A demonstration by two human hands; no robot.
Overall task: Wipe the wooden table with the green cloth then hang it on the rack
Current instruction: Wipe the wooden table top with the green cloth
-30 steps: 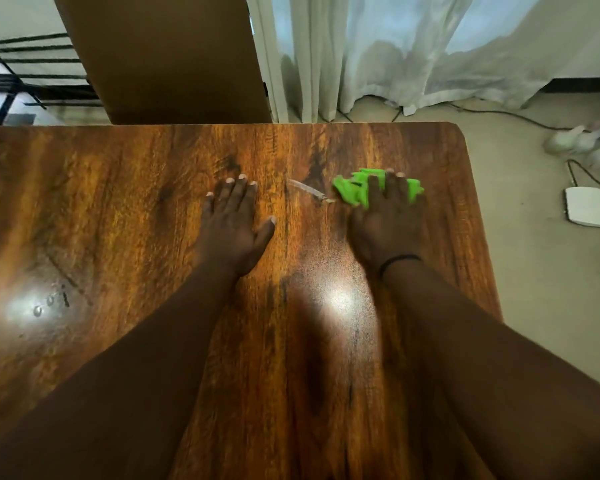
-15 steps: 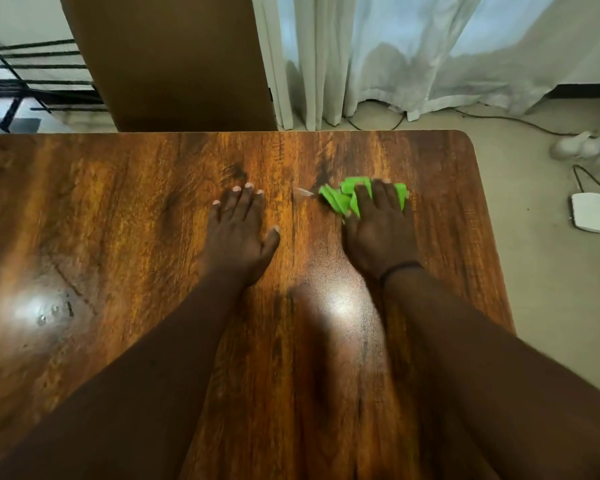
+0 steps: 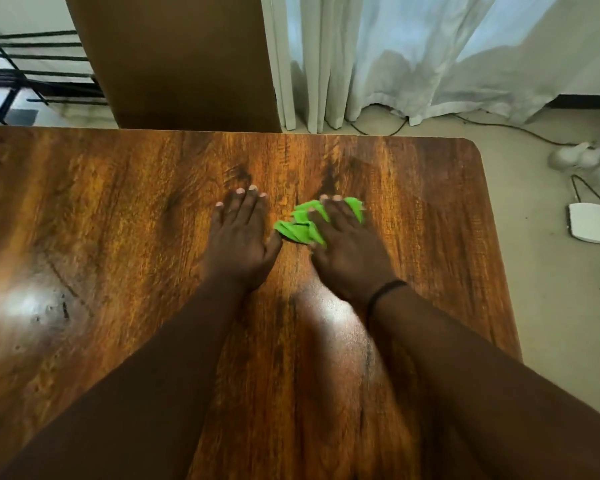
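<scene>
The wooden table point(image 3: 118, 209) fills most of the view. A crumpled green cloth point(image 3: 300, 228) lies on it near the middle, a little right of centre. My right hand point(image 3: 347, 247) presses flat on the cloth with fingers spread, covering most of it. My left hand point(image 3: 239, 237) rests flat on the bare wood just left of the cloth, its thumb nearly touching the cloth's edge. A black metal rack point(image 3: 32, 74) stands on the floor beyond the table's far left corner.
A brown panel point(image 3: 174, 60) stands behind the table's far edge, with white curtains point(image 3: 395, 53) to its right. On the floor to the right lie cables, a white flat device point(image 3: 591, 227) and pale round objects point(image 3: 579, 159). The table's right edge is near my right arm.
My right hand has slid the green cloth leftward and slightly toward me, close to my left hand. The small pale streak seen between the hands earlier is no longer visible. The left hand stayed put.
</scene>
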